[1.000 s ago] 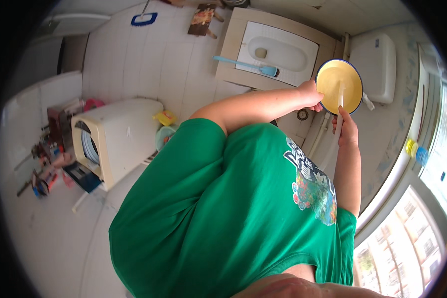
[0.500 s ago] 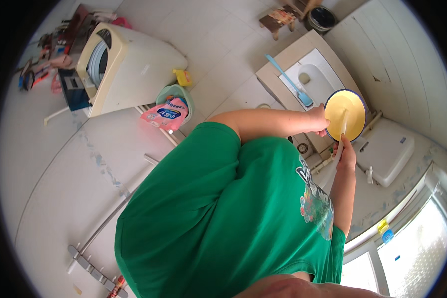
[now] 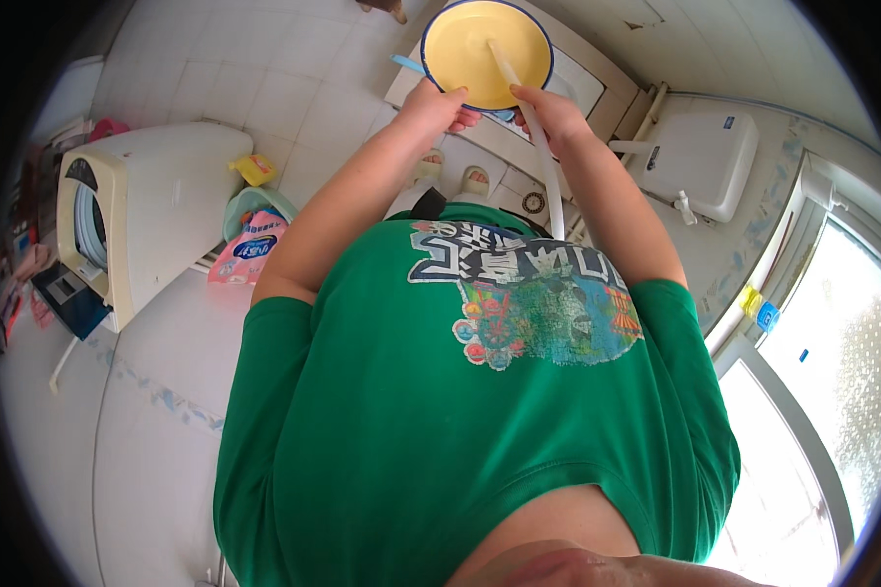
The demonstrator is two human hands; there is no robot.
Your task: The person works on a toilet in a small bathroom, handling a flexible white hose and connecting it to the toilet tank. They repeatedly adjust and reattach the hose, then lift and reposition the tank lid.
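Observation:
I hold a yellow enamel basin [image 3: 460, 51] with a dark blue rim over the squat toilet [image 3: 585, 86], which it partly hides. My left hand [image 3: 440, 110] is closed on the basin's lower left rim, thumb on top. My right hand [image 3: 550, 122] is closed on a white hose [image 3: 544, 166] at the basin's lower right rim. The hose's end lies inside the basin, and its length runs down toward my body. The light blue handle [image 3: 406, 63] of a brush shows left of the basin. My sandalled feet [image 3: 475, 181] are below.
A washing machine [image 3: 166, 215] stands at left, with a yellow packet [image 3: 255, 168], a mint basin [image 3: 269, 205] and a pink bag [image 3: 245, 252] beside it. A cistern [image 3: 705, 161] hangs on the right wall. Pipes [image 3: 656, 103] run beside the toilet. A frosted window [image 3: 832, 352] is at right.
The basin and both hands have moved left and up in the view, further in front of my body. The view has swung round. My hands still hold the basin and hose.

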